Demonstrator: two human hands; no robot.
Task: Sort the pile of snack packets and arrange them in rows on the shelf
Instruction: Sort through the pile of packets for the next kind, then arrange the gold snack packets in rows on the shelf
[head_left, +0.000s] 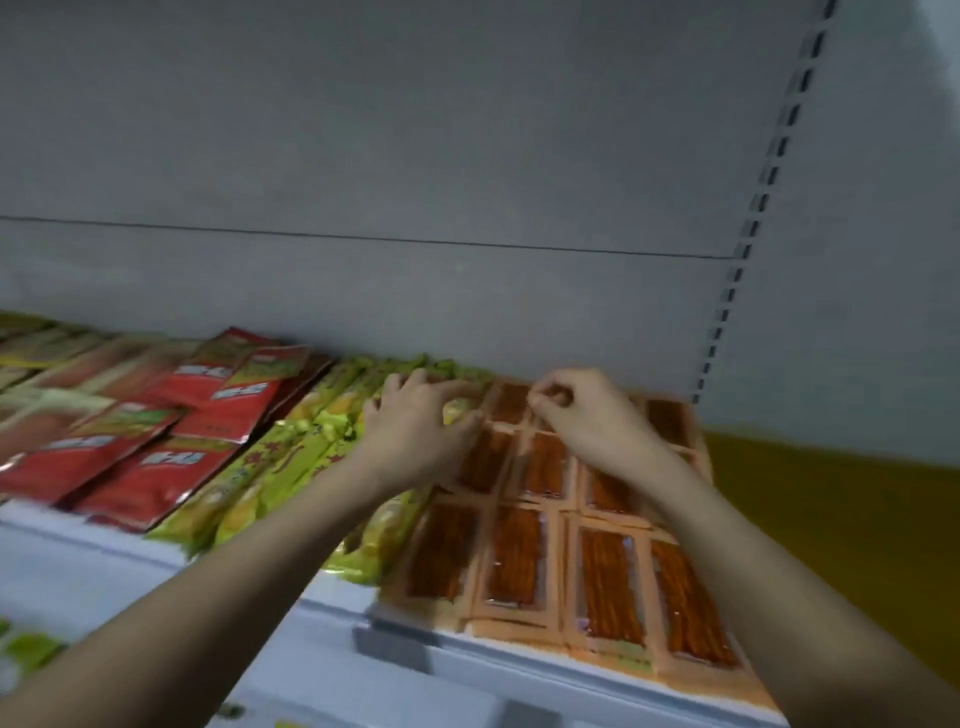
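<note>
Grey, seamed back panelling (415, 156) rises behind a pale, white-fronted metal shelf (156, 566), with a slotted upright rail (748, 228) at its right end. Nearest the camera, a grey price-tag holder (392, 647) sits on the shelf's front lip, and a blurred scrap of green packaging (26, 652) shows at the lower left, on a level below.

On the shelf, flat orange-bordered clear packets of reddish-brown snack sticks (602, 582) lie in tidy rows at the right, their long axes running front to back. Just left of them, yellow-green foil packets (249, 499) lie in a band, long axes slanting from the front edge toward the back right. Further left, glossy red foil packets (156, 478) lie overlapping in looser order, tilted the same way; beyond them are more packets, too blurred to tell.

Both forearms reach over the front rows, covering part of the orange and green packets. The left hand (415, 426) rests with fingers spread and bent where the green band meets the orange rows, touching the packets beneath it. The right hand (582, 410), near the back row of orange packets, has its fingers curled with fingertips (540, 402) together; whether they pinch a packet edge cannot be told.
</note>
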